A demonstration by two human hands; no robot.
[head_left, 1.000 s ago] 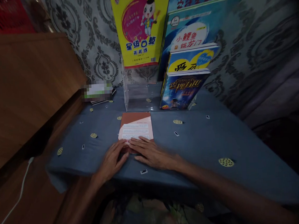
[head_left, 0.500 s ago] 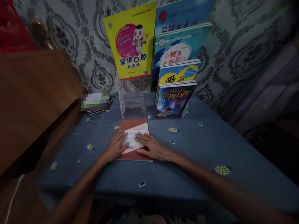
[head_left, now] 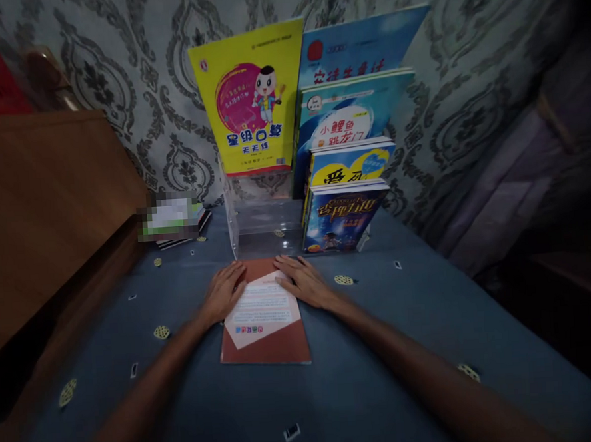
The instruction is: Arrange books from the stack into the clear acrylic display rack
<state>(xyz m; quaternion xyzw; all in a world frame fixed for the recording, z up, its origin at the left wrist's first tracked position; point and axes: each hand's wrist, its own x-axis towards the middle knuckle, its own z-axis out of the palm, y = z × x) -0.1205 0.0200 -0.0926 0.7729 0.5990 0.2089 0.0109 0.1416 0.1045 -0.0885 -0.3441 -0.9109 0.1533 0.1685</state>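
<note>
A thin reddish-brown book [head_left: 264, 348] with a white printed panel lies flat on the cloth-covered table, its far edge close to the clear stand. My left hand [head_left: 224, 293] rests at its far left corner, fingers stretched forward and fingertips on the cover. At the far right corner my right hand [head_left: 303, 280] lies with its fingers extended over the edge. Neither hand is wrapped around anything. Just beyond the hands is the clear acrylic stand [head_left: 261, 242], which bears a yellow workbook [head_left: 285, 55] on the left and a blue-purple book [head_left: 342, 215] in front on the right.
Behind the blue-purple book, a blue-and-yellow book [head_left: 356, 160], a teal book [head_left: 353, 97] and a tall blue book [head_left: 354, 37] stand in tiers. A blurred stack of books [head_left: 175, 218] lies back left, near a wooden panel [head_left: 48, 189]. The blue tablecloth [head_left: 397, 328] has pineapple prints.
Both hands have slid from the middle of the reddish-brown book to its far corners and spread apart, uncovering the white panel. The view has shifted, so the table sits lower in it.
</note>
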